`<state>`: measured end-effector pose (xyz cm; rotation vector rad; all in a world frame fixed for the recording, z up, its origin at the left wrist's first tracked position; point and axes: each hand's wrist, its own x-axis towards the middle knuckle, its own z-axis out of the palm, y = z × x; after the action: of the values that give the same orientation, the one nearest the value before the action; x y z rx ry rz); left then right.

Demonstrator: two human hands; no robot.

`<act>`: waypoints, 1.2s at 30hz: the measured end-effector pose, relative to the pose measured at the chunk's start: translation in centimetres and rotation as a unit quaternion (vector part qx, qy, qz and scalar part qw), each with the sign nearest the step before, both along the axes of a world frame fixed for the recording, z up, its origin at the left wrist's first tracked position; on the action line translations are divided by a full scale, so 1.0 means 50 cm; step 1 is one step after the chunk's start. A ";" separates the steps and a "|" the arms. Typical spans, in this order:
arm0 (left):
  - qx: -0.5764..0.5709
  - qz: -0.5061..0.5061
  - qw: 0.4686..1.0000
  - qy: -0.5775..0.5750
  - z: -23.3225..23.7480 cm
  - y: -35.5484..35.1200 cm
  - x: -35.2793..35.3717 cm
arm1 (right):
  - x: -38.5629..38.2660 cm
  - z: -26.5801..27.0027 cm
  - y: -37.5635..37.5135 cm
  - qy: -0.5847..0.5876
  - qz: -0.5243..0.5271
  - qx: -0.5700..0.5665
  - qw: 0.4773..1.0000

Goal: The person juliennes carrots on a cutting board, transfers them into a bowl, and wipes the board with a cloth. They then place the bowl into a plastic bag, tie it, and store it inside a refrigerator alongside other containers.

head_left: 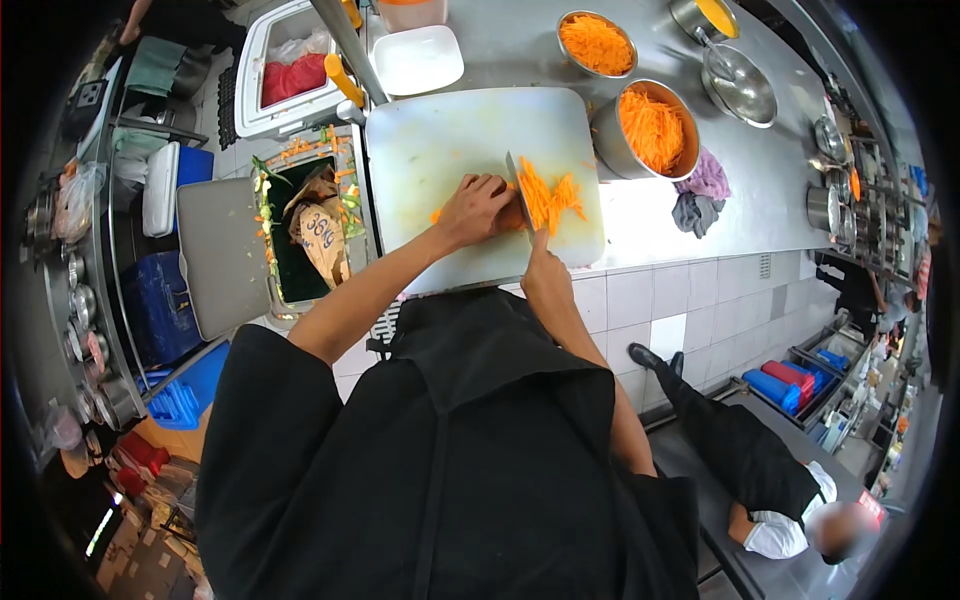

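Note:
On a white cutting board (pixel 420 150), my right hand (pixel 547 278) grips the handle of a kitchen knife (pixel 520 187). The blade points away from me, its edge down among the carrot. My left hand (pixel 481 212) is closed, with curled fingers pressing on carrot to the left of the blade; most of that piece is hidden under the hand. Cut carrot strips (pixel 550 203) lie in a loose pile right of the blade. A small bit of orange shows at the left hand's outer side.
A steel pot of shredded carrot (pixel 652 132) stands right of the board, near a bowl of more shreds (pixel 597 45). Cloths (pixel 698 208) lie beside the pot. A scrap bin (pixel 305 235) is at the left, below a white cooler (pixel 243 95). Another person (pixel 760 460) is at lower right.

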<state>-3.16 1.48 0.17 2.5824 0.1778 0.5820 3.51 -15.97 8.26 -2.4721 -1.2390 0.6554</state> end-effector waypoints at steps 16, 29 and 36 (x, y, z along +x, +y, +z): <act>0.029 0.006 1.000 0.009 -0.016 0.004 -0.002 | -0.009 -0.012 -0.047 0.011 0.001 -0.001 1.000; 0.012 0.000 0.999 -0.034 -0.014 0.003 -0.005 | -0.011 0.052 -0.024 0.032 -0.012 -0.016 0.999; 0.020 0.012 0.998 -0.057 -0.012 0.002 -0.002 | -0.023 0.050 -0.045 0.031 -0.018 -0.020 0.999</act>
<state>-3.24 1.59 -0.42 2.5797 0.1599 0.7479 2.38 -18.23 10.76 -2.4795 -1.1665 0.7487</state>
